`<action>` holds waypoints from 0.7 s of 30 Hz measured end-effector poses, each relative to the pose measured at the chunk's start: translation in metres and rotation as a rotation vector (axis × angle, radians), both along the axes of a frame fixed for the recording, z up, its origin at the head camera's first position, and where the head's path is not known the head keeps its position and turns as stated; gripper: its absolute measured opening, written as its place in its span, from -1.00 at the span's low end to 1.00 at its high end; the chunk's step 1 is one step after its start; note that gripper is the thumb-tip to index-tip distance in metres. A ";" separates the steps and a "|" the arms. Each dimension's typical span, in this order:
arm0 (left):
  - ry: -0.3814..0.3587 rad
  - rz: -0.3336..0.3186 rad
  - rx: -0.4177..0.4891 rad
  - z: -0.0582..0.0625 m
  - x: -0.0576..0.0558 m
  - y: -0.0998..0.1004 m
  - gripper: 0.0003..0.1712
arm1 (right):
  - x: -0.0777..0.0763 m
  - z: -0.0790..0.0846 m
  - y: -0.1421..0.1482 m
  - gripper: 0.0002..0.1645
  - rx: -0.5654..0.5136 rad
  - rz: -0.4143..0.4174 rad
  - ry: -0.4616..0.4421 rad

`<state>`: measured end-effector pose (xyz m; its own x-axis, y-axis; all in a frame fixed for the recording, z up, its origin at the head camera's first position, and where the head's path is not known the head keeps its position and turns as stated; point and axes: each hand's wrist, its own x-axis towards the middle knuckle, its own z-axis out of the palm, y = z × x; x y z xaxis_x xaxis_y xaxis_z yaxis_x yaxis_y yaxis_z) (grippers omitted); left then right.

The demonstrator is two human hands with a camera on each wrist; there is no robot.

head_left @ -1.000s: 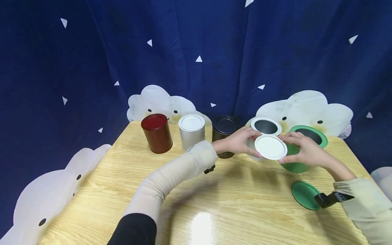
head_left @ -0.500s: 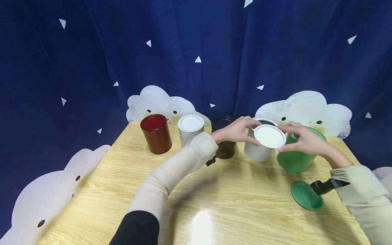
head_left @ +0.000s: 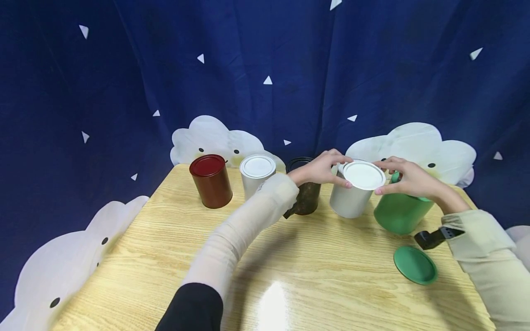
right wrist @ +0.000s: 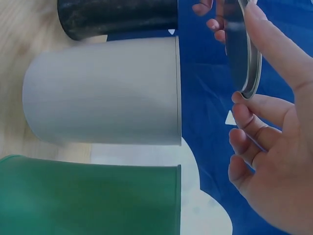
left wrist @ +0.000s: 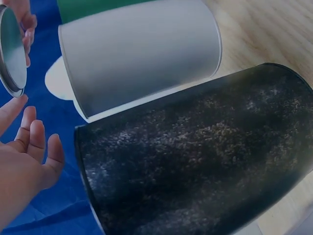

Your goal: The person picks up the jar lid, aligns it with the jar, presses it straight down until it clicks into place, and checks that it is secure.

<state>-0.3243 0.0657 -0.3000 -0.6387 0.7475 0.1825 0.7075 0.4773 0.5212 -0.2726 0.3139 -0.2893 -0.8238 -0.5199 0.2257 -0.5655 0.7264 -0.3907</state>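
Observation:
A round white lid (head_left: 364, 174) is pinched at its edges from both sides by my left hand (head_left: 325, 168) and my right hand (head_left: 411, 181). It hangs over a white can (head_left: 348, 201) and hides that can's mouth in the head view. In the right wrist view a gap shows between the lid's grey metal underside (right wrist: 238, 49) and the top rim of the white can (right wrist: 107, 93). The right thumb lies on the lid's edge, with fingertips at the opposite side. An upright green can (head_left: 400, 214) stands just right of the white one, partly behind my right hand.
A green lid (head_left: 415, 265) lies on the wooden table (head_left: 331, 276) in front of the green can. Left of the white can stand a black can (head_left: 307, 200), a second white can (head_left: 257, 172) with its lid on, and a dark red can (head_left: 212, 186). A blue curtain (head_left: 248, 55) hangs behind.
Both hands have moved up and away from me with the white lid, from in front of the white can to over its mouth. The cans and the green lid have stayed put.

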 end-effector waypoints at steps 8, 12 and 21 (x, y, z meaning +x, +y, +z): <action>-0.066 0.029 0.011 -0.001 -0.012 0.005 -0.25 | -0.018 0.005 0.001 -0.11 0.015 -0.075 -0.171; -0.106 0.056 0.016 -0.003 -0.019 0.008 -0.23 | -0.029 0.005 0.003 -0.08 0.036 -0.088 -0.228; -0.175 0.118 -0.011 -0.007 -0.031 0.015 -0.23 | -0.046 0.002 0.005 -0.07 0.020 -0.120 -0.296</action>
